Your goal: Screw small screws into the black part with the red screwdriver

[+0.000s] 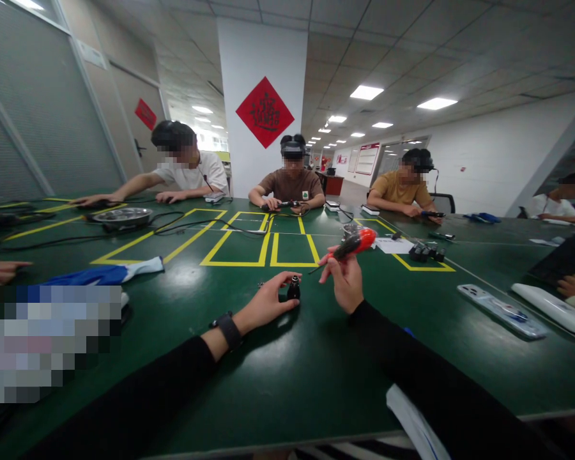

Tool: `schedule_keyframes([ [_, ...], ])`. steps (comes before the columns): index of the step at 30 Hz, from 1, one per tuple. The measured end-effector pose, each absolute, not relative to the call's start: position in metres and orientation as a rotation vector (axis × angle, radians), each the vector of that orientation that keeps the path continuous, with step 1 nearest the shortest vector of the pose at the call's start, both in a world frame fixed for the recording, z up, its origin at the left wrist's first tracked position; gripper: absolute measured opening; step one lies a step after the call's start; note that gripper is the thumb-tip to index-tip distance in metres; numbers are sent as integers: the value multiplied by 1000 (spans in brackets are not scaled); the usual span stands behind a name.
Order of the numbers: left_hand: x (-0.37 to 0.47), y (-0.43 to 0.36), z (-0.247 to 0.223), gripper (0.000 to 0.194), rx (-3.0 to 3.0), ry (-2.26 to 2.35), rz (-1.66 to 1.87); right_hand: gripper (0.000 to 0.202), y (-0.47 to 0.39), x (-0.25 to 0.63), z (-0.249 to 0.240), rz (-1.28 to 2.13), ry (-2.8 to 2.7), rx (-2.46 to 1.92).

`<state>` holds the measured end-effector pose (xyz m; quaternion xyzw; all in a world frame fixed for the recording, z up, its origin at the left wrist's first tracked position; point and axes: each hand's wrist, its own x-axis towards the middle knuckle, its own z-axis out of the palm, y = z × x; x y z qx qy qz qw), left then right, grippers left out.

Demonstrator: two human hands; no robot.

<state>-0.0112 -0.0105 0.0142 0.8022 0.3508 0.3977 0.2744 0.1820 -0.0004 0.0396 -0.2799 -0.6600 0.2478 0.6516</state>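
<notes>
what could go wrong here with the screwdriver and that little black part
The screwdriver in the right hand has its thin shaft angled toward the left hand, so a slip might jab the fingers there.

The small black part sits upright between the left thumb and fingers; it looks narrow, so a sideways knock might tip it.

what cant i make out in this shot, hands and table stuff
All in the head view:
red-and-black tool: part of its grip, hidden by the right hand
small black object: base, hidden by the left hand's thumb
white paper: print, too small
pixelated area: contents, blurred
</notes>
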Motion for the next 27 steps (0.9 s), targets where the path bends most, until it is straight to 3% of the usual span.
schedule_keyframes([
  [11, -9, -14, 18, 30, 2140, 911, 1048, 17, -28, 160, 37, 804, -1503, -441],
  [27, -9, -8, 13, 26, 2191, 1056, 1002, 18, -26, 162, 32, 830, -1537, -408],
])
